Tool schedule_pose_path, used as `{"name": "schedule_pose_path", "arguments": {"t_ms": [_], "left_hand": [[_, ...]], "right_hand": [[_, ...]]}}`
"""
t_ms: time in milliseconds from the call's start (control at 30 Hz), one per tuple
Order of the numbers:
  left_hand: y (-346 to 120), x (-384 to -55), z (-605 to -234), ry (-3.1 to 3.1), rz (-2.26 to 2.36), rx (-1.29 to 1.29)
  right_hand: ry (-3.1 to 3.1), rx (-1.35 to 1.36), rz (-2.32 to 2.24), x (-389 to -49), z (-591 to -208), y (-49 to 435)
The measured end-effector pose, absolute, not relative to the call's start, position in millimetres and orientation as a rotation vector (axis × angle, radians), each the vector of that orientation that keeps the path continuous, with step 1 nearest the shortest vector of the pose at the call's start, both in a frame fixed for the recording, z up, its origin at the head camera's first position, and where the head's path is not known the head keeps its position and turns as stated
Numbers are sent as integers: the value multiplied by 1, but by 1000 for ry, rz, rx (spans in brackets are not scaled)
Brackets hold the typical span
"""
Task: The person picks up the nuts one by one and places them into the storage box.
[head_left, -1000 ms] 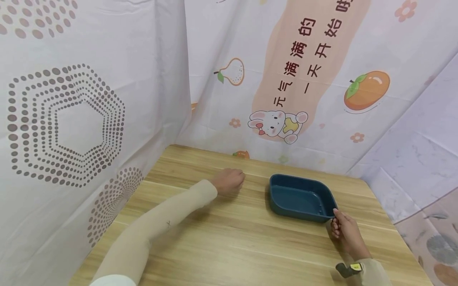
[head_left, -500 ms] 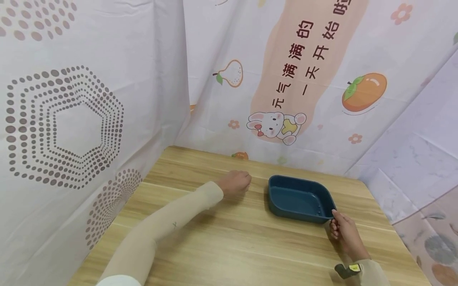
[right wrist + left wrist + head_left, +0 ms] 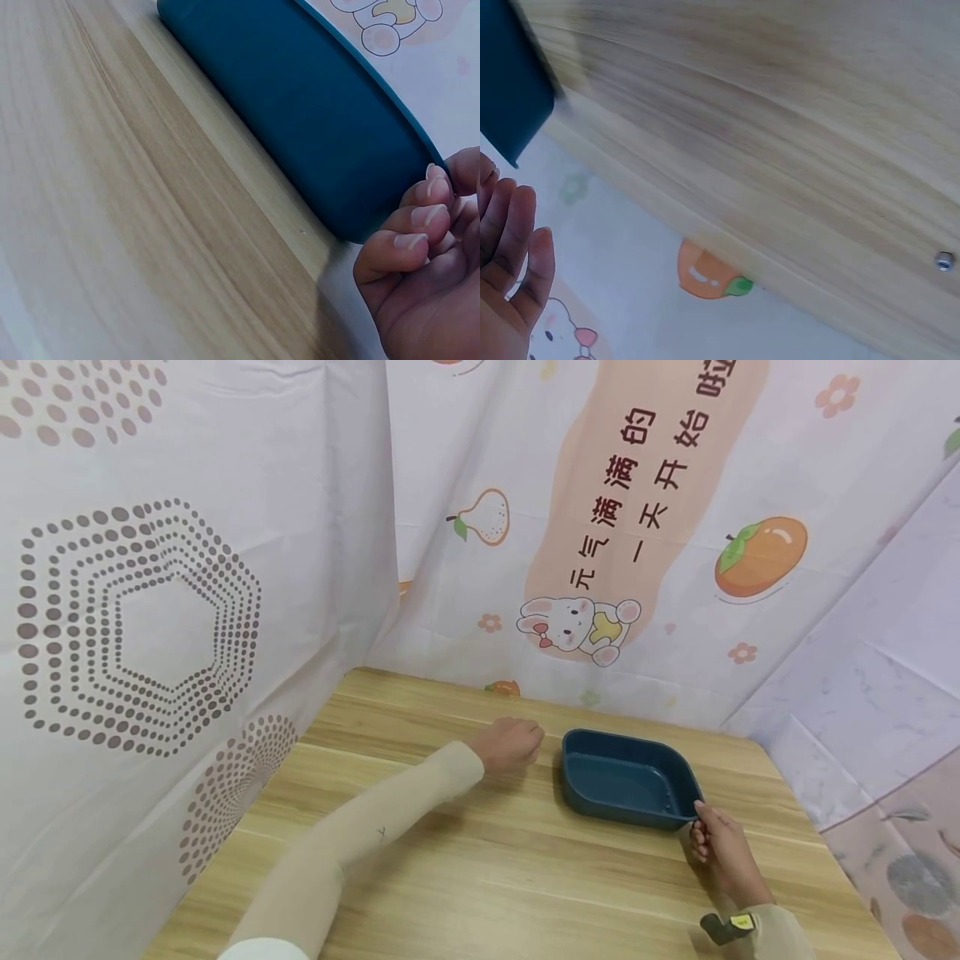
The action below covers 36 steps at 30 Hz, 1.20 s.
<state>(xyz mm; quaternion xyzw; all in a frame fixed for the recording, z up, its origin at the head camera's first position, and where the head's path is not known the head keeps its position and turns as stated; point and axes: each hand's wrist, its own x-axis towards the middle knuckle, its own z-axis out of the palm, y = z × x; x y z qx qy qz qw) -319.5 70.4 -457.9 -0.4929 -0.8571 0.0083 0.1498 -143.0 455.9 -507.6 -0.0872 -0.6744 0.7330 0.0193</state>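
Observation:
A dark blue rectangular plastic bin (image 3: 626, 777) with rounded corners sits near the back of the wooden table (image 3: 465, 877). My right hand (image 3: 723, 847) pinches its near right corner; in the right wrist view the thumb is at the rim and curled fingers (image 3: 409, 240) are against the outer wall. My left hand (image 3: 510, 743) is just left of the bin, apart from it in the head view. In the left wrist view its fingers (image 3: 517, 225) are loosely bent below the bin's corner (image 3: 517, 112), and nothing shows in them.
A small silver metal piece, round like a nut (image 3: 945, 261), lies on the table in the left wrist view. White patterned curtains hang behind the table (image 3: 450, 635) and at the left (image 3: 352, 568); a pale cloth (image 3: 862, 693) hangs at the right.
My left hand has moved steadily right toward the bin. The right hand keeps its grip on the corner, and the bin stays in place.

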Motion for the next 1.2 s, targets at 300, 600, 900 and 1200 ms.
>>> {"name": "schedule_pose_path", "arguments": {"t_ms": [300, 600, 900, 1200], "left_hand": [[92, -313, -456, -2492, -20, -1459], [110, -303, -454, -2454, 23, -1488], [116, -301, -460, -2389, 26, -1533], [119, -301, -463, -2425, -65, -1544]], "right_hand": [[-2108, -290, 2261, -143, -510, 457], [-2130, -290, 2234, -143, -509, 457], [-2130, -303, 2237, -146, -508, 456], [-2148, -323, 2228, -146, -508, 456]]}}
